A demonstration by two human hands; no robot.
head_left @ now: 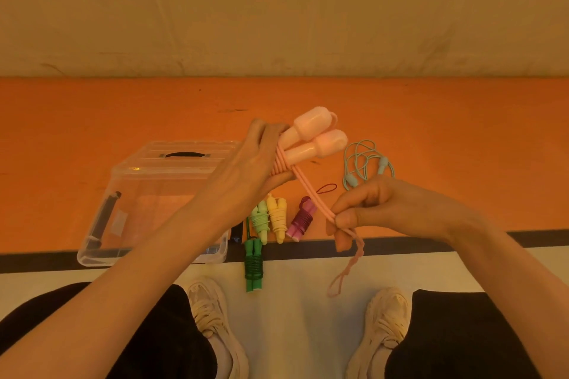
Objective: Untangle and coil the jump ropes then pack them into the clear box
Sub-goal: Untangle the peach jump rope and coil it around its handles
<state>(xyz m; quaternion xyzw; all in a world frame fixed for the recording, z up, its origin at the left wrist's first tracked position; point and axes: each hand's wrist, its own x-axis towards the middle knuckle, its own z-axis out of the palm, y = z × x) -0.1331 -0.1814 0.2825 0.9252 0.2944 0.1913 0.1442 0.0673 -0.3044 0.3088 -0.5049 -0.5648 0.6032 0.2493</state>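
Left hand is clenching the two pink handles side by side, with several turns of pink cord already wound around their stems. Right hand, at 4 o'clock from the handles, is pinching the doubled cord taut; the loose looped tail is dangling below toward 6 o'clock.

Risk, as I judge it: slackening the right pinch would let the wraps spring loose, and the tail looks short, so tucking it may slip.

Pink rope is sitting wholly between both hands, above the mat. Clear box is lying at 9 o'clock, lid still on. Four wound ropes are waiting at 6 o'clock; teal rope at 3 o'clock is lying loose.
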